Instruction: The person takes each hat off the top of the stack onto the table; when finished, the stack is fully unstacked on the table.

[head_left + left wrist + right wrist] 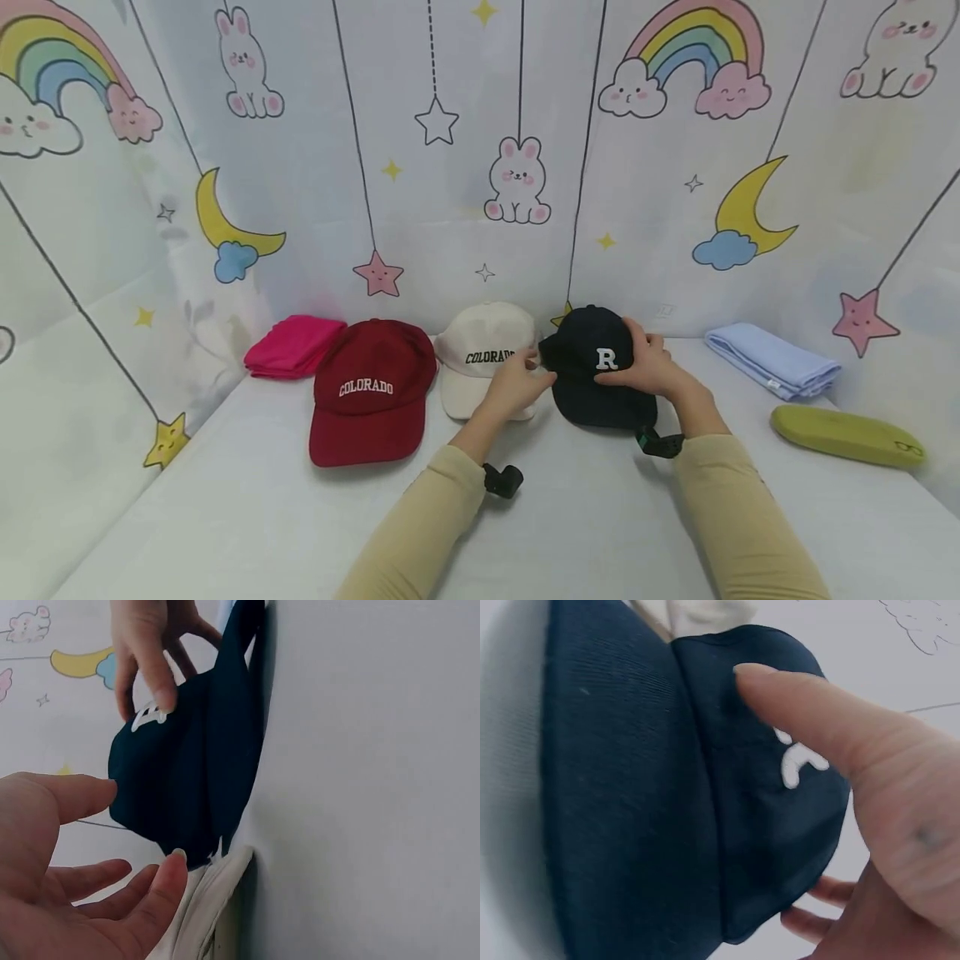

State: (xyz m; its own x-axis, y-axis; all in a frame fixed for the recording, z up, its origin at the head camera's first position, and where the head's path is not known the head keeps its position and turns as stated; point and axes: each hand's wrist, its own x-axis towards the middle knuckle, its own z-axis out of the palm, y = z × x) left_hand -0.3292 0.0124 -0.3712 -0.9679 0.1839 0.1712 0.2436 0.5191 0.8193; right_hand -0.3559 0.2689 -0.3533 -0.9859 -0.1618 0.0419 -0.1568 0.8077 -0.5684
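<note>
A navy baseball cap point(581, 333) with a white R stands on the white table, its brim toward me. My right hand point(651, 367) grips its crown from the right, the thumb point(817, 705) across the front beside the letter and the other fingers round the side. Thumb and fingers of my left hand point(519, 385) are spread apart at the cap's left edge, fingertips right at the fabric in the left wrist view. Behind that hand sits a white cap point(461, 387) lettered COLORADO, partly covered. Further left is a dark red COLORADO cap point(375, 358).
A folded bright pink cloth point(292, 346) lies at the back left. On the right are a folded light blue cloth point(772, 358) and a green glasses case point(847, 435). A patterned curtain point(465, 192) hangs behind the table point(570, 533).
</note>
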